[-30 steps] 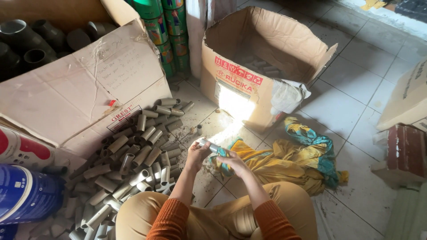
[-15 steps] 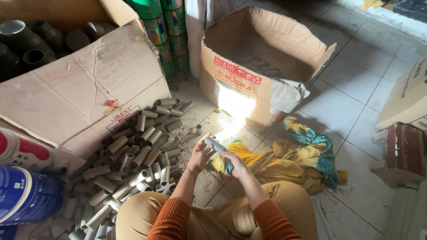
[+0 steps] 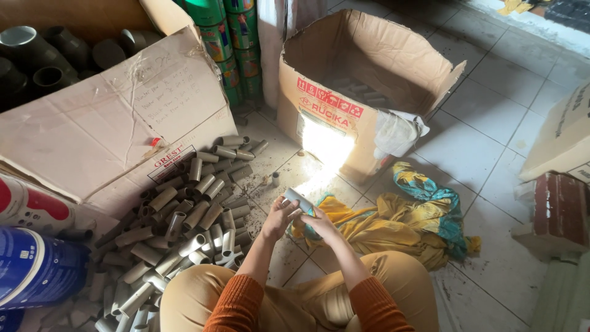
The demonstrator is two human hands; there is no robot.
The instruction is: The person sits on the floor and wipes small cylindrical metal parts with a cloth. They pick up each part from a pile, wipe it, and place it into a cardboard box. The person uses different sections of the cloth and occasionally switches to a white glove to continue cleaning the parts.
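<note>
Tiled floor point(image 3: 491, 110), dusty and gritty between the grout lines, spreads under everything my head camera takes in. I see the left hand point(image 3: 278, 216) closed around the lower end of a short grey pipe piece point(image 3: 298, 200), thumb and fingers wrapped on it, while the right hand point(image 3: 319, 222) presses a fold of the yellow and teal cloth point(image 3: 393, 224) against the pipe's side; that hand is clamped on cloth, not on the pipe itself. The pipe sits tilted, its far end catching the patch of sunlight in front of the open cardboard box point(image 3: 362, 92).

Compared with a second ago, the pipe has shifted: it lay nearly level across both hands then, and now its upper end points up and away toward the box, with the left hand lower on it and the right hand drawn back toward the knees. I judge this a turn of the piece in mid-wipe, the cloth working along a fresh part of its surface, so the cleaning of this one looks partly done rather than finished.

To the left, the heap of grey pipe pieces point(image 3: 184, 227) lies unchanged beside the flattened cardboard sheet point(image 3: 104, 123). More grey pieces show dimly inside the box. Blue paint cans point(image 3: 37, 270) and stacked green cans point(image 3: 230, 37) frame the scene.
</note>
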